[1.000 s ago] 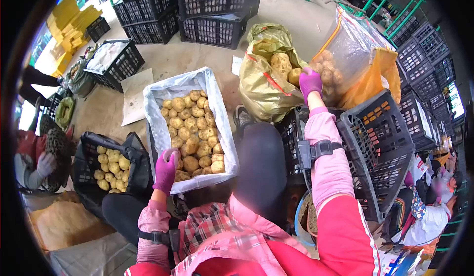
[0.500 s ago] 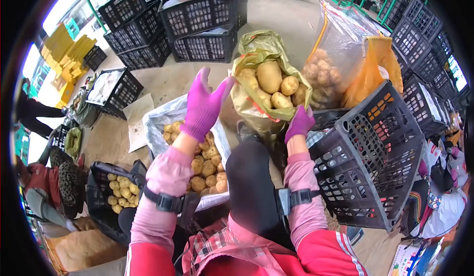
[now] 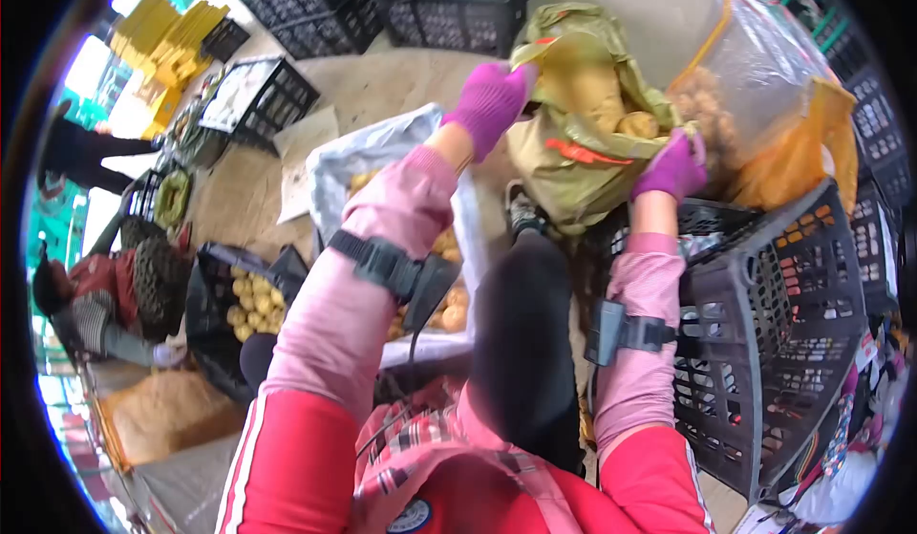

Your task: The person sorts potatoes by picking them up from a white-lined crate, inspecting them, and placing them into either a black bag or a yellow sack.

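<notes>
A green woven sack [image 3: 564,176] of potatoes [image 3: 638,125] stands in front of me, tilted a little, its mouth toward me. My left hand [image 3: 489,106], in a purple glove, is closed on the sack's left rim. On the right rim, my right hand [image 3: 673,166], gloved the same way, has its fingers wrapped round the edge. Part of the sack's opening is blurred, and the rim hides many of the potatoes. Below my left forearm lies a crate lined with a white sheet [image 3: 334,166], with potatoes inside partly covered by my arm.
To my right, a black plastic crate [image 3: 712,372] leans on its side. Behind it are a clear bag of potatoes [image 3: 702,114] and an orange sack [image 3: 807,157]. Potatoes in a black-lined container [image 3: 205,309] sit at left, near another person [image 3: 105,295]. Stacked crates [image 3: 458,18] stand ahead.
My left hand has gone from spread fingers beside the sack to closed on its rim. The sack's mouth has narrowed, covering more potatoes. My view has shifted.
</notes>
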Demonstrator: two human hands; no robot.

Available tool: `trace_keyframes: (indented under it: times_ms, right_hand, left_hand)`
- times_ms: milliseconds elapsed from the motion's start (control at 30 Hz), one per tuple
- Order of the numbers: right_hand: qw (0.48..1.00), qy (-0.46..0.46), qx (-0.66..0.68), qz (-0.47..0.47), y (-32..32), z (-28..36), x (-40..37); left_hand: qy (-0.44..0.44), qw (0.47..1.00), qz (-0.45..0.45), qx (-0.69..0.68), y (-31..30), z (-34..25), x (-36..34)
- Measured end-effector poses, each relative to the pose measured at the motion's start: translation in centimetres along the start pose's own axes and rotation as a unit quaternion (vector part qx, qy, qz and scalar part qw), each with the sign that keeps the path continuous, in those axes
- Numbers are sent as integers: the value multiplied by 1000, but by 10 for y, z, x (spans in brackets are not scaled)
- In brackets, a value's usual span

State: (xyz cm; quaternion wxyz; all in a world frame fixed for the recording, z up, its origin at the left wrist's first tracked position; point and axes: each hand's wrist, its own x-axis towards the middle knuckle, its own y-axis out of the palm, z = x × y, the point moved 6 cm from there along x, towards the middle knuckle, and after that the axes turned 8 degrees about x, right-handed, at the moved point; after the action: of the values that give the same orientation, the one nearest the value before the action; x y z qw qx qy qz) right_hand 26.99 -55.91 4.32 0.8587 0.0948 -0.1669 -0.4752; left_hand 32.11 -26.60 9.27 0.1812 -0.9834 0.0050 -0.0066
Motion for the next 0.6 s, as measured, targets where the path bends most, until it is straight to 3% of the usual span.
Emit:
trace_keyframes:
  times_ms: [33, 100, 167, 233, 267, 300, 333, 367, 400, 433, 467, 533, 567, 600]
  right_hand:
    - [1000, -5, 10, 4, 3, 4, -1]
    - [998, -32, -13, 61, -10, 13, -9]
    - [988, 97, 86, 90, -17, 9, -11]
    - [986, 101, 57, 121, -20, 12, -4]
    - [985, 72, 3, 154, -19, 24, -4]
    - [980, 43, -51, 188, -17, 38, -7]
    - [966, -18, -110, 233, -11, 66, -15]
    - [944, -81, -166, 274, -2, 102, -28]
    - [913, -146, -220, 312, 10, 135, -45]
    - [912, -145, -158, 351, 22, 161, -65]
    - [907, -151, -99, 381, 33, 188, -90]
    - [848, -209, -45, 484, 57, 225, -154]
    - [809, -282, 55, 513, 66, 224, -184]
    - [778, -223, 17, 587, 75, 217, -215]
  left_hand:
    - [-38, 989, 42, -136, -1, -13, -15]
    - [-53, 989, 71, -115, -25, -10, -23]
    - [-63, 991, 109, -45, -50, 2, -29]
    - [-49, 986, 130, -91, -71, 0, -59]
    - [-78, 987, 129, -58, -85, 4, -75]
    - [-47, 991, 125, -19, -99, 12, -92]
    - [105, 968, 121, 194, -116, 36, -97]
    - [203, 904, 120, 356, -125, 73, -111]
    - [300, 810, 86, 497, -134, 111, -126]
    - [346, 728, 61, 589, -137, 148, -145]
    - [282, 782, 70, 552, -145, 200, -159]
    - [179, 828, 139, 514, -133, 256, -189]
    - [124, 844, 166, 495, -128, 285, -204]
    - [180, 850, 130, 478, -121, 318, -210]
